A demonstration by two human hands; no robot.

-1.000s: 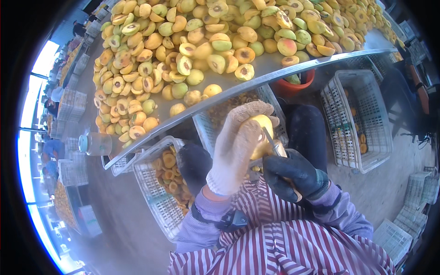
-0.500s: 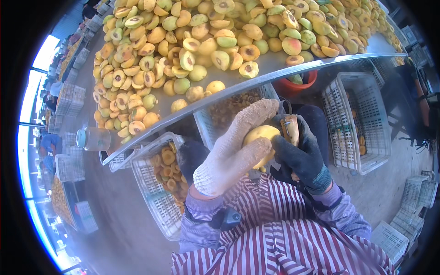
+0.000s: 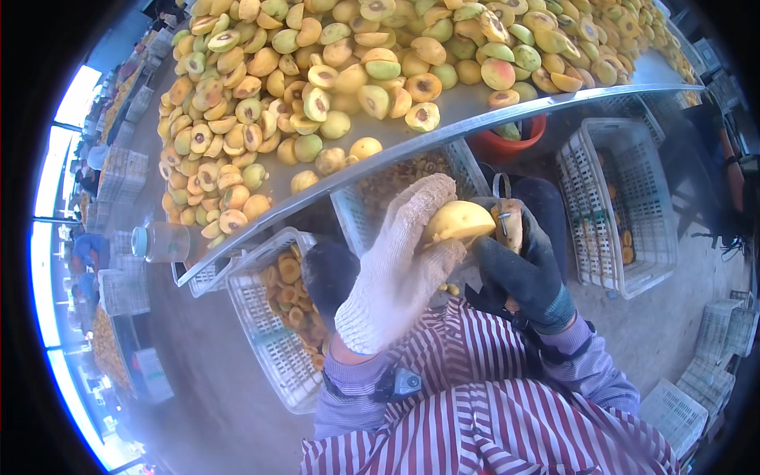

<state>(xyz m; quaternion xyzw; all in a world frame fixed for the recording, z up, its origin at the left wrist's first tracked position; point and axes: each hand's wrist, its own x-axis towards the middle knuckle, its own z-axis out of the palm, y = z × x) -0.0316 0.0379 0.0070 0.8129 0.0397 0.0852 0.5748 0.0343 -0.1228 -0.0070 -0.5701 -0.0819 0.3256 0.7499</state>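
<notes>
My left hand (image 3: 398,273), in a pale, soiled knit glove, grips a yellow peach half (image 3: 459,220) between thumb and fingers; its cut side faces down and right. Close beside it my right hand (image 3: 529,273), in a dark coated glove, is closed around a wooden-handled pitting tool (image 3: 511,222) with a curved metal loop at its top. The dark fingers meet the fruit's lower right side, and whether the loop touches the flesh cannot be told. On the metal table (image 3: 443,123) ahead lies a heap of peach halves (image 3: 317,79), many with brown pit centres.
A white crate (image 3: 289,380) with pitted halves stands to my left. Another crate (image 3: 348,218) sits under the table edge, and a third (image 3: 617,277) to my right holds a few halves. A red bucket (image 3: 507,148) and a clear jar (image 3: 166,244) are near the table.
The peach in my left hand has turned and moved slightly up, so its cut edge now shows. My right hand has shifted slightly, still around the tool.
</notes>
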